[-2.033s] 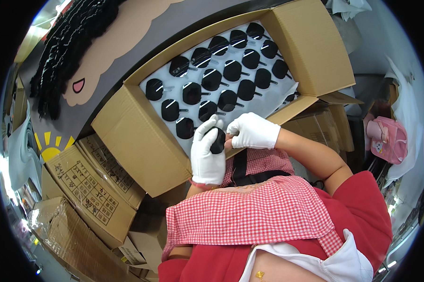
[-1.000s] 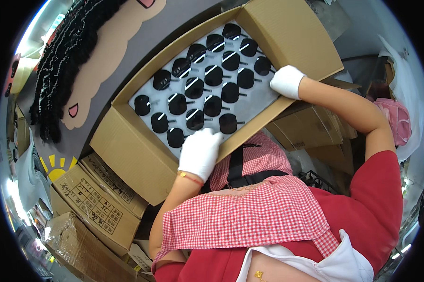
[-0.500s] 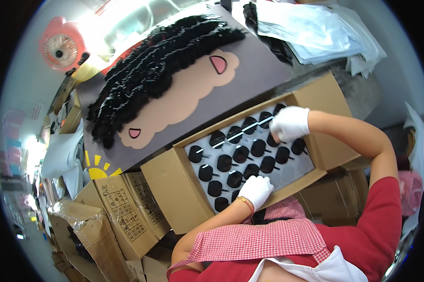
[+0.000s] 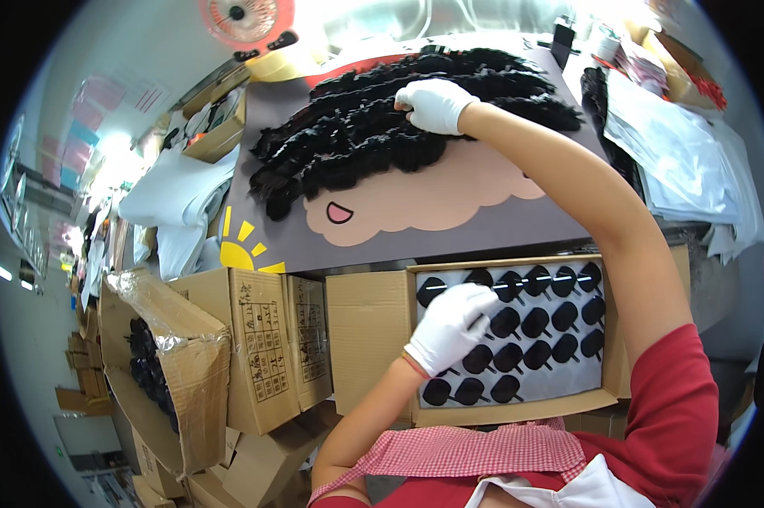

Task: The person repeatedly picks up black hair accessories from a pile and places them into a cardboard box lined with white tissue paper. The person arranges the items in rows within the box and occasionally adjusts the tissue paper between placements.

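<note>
My left hand, in a white glove, hovers over the left part of an open cardboard box. Its fingers are curled together, and whatever they may hold is hidden. Inside the box, rows of dark, glossy rounded pieces with thin stems lie on a whitish sheet. My right hand, also gloved, reaches across to a long heap of similar shiny black pieces on a printed mat. Its fingers are bent in at the heap; I cannot make out what is between them.
A second carton with writing stands left of the box, and a taped carton holding black pieces is farther left. A pink fan is at the back. Clear plastic bags lie at the right, white foam sheets at the left.
My right hand has left the box's right side and moved far and left to the black heap. My left hand has lifted off the near edge over the box's left part. The view has turned.
</note>
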Tool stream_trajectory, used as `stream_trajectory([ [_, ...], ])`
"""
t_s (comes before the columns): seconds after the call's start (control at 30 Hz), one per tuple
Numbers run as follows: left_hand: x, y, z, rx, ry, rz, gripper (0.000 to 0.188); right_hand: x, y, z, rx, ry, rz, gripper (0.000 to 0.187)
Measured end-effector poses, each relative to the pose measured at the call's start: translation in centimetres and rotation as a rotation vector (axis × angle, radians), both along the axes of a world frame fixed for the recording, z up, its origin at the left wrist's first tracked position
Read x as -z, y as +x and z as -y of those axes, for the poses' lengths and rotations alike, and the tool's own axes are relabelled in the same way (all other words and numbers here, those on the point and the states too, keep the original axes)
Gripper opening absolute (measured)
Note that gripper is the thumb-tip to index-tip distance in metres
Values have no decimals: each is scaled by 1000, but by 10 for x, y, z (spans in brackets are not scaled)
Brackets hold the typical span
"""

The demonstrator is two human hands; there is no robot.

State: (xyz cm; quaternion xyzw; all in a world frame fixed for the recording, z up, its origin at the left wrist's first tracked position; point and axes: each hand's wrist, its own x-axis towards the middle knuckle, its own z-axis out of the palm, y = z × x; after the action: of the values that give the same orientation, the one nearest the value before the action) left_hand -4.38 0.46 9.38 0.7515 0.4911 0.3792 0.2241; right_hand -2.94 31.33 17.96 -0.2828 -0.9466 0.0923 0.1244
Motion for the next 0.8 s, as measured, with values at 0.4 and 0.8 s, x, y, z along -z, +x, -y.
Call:
stream_trajectory([
  [0.4,31,-204,-93,-997,-116,137,78,3,-137,80,-225,287,238,41],
  [0.8,31,-231,-96,-996,-199,364,71,-2,-204,83,-269,17,472,38],
])
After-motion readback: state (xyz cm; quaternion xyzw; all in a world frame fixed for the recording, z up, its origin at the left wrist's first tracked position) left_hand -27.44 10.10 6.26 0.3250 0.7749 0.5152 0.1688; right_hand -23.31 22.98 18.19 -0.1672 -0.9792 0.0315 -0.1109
